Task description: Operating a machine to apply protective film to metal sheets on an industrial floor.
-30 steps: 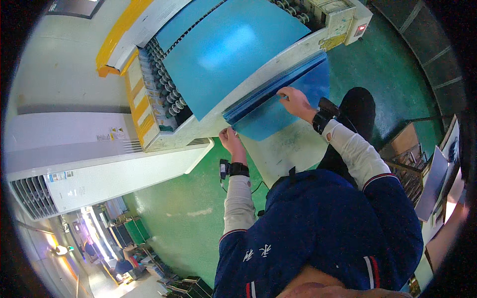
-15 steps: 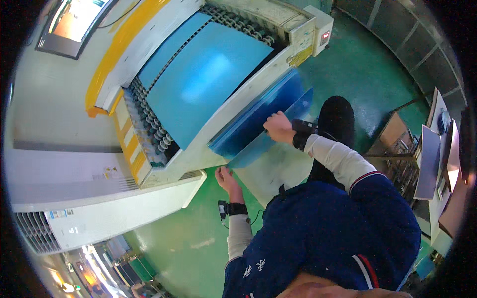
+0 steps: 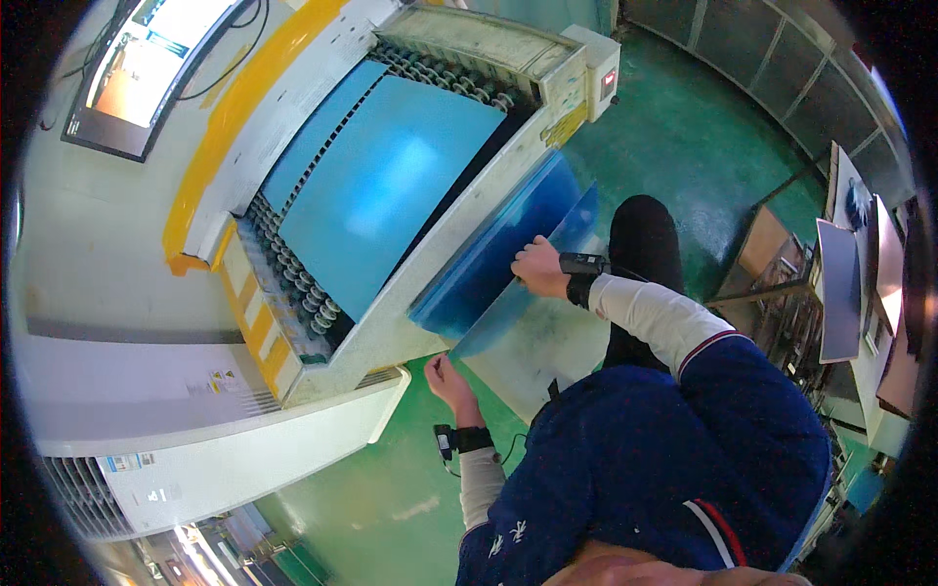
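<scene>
A thin translucent blue sheet stands on edge in front of me. My right hand is closed over its near long edge, about midway along. At its lower left corner my left hand is closed in a pinch, with the fingertips at the corner. Just beyond it, several more blue sheets lean together against the machine's front side. A larger light blue sheet lies flat on the rollers of the conveyor machine. Both wrists carry black straps with small devices.
A pale board lies below the held sheet. White air conditioner at the left, wall screen at the upper left. On the right stands a rack with leaning panels. A control box sits at the machine's far end.
The whole view has shifted and turned slightly. Both hands keep their places at the held sheet, and the large sheet on the rollers shows no clear movement.
</scene>
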`<act>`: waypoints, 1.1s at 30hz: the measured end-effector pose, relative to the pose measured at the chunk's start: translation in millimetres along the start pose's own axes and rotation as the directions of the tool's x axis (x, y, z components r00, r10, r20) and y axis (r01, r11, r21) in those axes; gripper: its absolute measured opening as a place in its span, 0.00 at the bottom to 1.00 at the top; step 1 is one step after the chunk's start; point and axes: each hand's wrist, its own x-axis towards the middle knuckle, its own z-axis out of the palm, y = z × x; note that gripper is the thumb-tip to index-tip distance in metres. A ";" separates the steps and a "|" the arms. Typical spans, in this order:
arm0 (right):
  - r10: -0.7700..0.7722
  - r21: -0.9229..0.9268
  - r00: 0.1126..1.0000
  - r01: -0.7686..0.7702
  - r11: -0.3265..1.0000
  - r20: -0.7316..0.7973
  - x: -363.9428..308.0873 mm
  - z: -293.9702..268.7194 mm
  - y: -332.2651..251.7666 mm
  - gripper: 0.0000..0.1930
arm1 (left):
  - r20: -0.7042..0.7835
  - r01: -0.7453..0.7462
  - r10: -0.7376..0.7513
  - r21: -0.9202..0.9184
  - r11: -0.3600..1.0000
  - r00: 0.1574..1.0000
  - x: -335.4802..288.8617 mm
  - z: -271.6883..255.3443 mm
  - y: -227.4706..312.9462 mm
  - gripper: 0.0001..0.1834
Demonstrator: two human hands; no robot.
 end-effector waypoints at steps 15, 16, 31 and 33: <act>-0.036 -0.051 0.998 0.033 0.998 -0.058 -6.9 12.9 -2.6 0.06 | 0.472 -0.669 0.515 0.252 0.699 0.716 -3.7 78.1 66.9 0.11; -0.033 -0.056 0.997 0.029 0.998 -0.065 -7.5 13.7 -1.1 0.06 | 0.512 -0.681 0.493 0.289 0.672 0.704 -5.8 81.8 68.9 0.11; -0.032 0.001 0.999 0.032 0.999 0.025 -2.0 -2.7 -1.9 0.09 | 0.636 -0.418 0.260 0.109 0.902 0.727 -51.9 55.5 46.8 0.11; -0.057 0.031 0.998 0.056 0.998 0.020 -9.4 -12.9 -1.5 0.09 | 0.716 -0.366 0.144 0.165 0.916 0.683 -60.0 46.9 12.6 0.12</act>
